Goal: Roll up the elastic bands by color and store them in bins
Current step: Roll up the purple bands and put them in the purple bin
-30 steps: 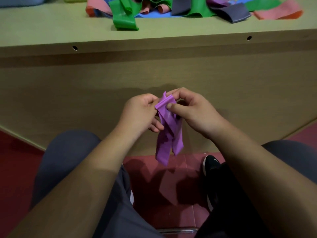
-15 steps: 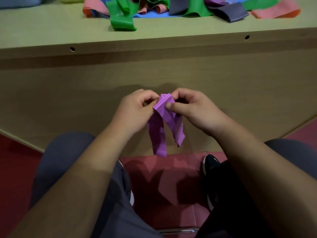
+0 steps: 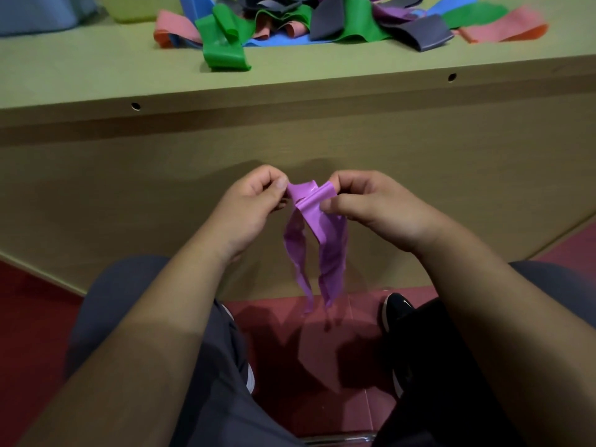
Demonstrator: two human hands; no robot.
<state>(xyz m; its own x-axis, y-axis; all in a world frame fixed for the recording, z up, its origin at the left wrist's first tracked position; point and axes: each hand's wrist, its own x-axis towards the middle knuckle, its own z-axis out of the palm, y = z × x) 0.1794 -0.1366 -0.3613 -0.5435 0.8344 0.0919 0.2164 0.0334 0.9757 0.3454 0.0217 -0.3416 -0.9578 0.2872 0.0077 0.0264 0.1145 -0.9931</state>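
Purple band (image 3: 317,208), both hands (image 3: 251,209) (image 3: 374,208) pinching top

Pale wood-grain desk (image 3: 96,75) across the top of the view, its surface slanting slightly up to the right. In its front edge, two small round openings: left hole (image 3: 135,106) and right hole (image 3: 452,77). Under the edge, a darker recessed strip, then a broad plain front panel (image 3: 129,195) in the same wood tone, down to the floor. Dull red floor (image 3: 29,317) on both sides and below the panel, with a thin tile seam (image 3: 367,411) near the bottom. At the lowest edge, a short metal bar (image 3: 338,438). Dim, soft light; faint shadows on the panel, darker ones on the floor.
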